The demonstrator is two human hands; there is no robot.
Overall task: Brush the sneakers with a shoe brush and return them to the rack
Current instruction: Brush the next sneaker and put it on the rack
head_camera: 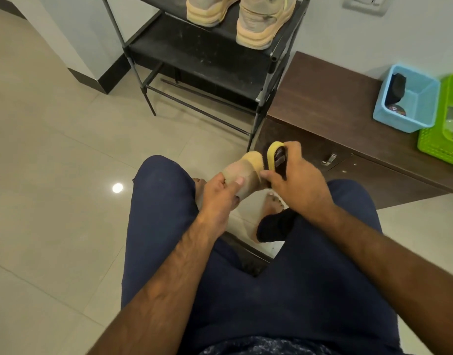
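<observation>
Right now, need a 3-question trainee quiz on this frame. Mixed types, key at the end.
1. True or false: the right hand holds the brush.
2. Which grips the held sneaker? A. left hand B. right hand C. neither
3. How many sneakers stand on the rack?

Key: 1 true; 2 A; 3 two.
</observation>
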